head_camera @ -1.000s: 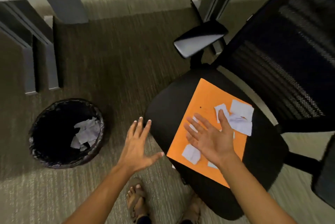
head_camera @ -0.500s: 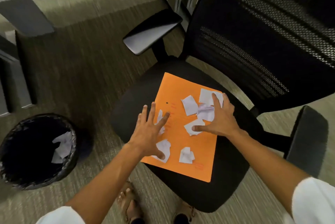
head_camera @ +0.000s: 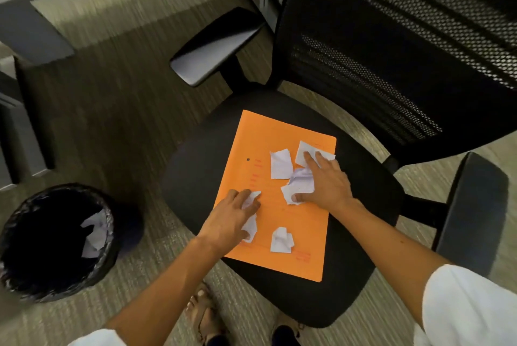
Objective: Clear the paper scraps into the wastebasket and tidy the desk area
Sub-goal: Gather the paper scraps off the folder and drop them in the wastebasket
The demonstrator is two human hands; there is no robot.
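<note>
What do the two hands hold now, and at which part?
Left hand pinches a paper scrap at its left edge. Right hand gathers crumpled scraps, thumb on their lower edge.

One folder [head_camera: 282, 197], one wastebasket [head_camera: 30, 284] (scraps uncounted)

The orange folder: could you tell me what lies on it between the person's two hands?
In the head view, between the left hand and right hand, only bare orange folder shows.

Both forearms reach over the orange folder [head_camera: 275, 205]: left hand [head_camera: 233, 218] curls its grip on white scraps [head_camera: 249, 226], right hand [head_camera: 326, 184] spreads, gathering crumpled paper [head_camera: 299, 184].
</note>
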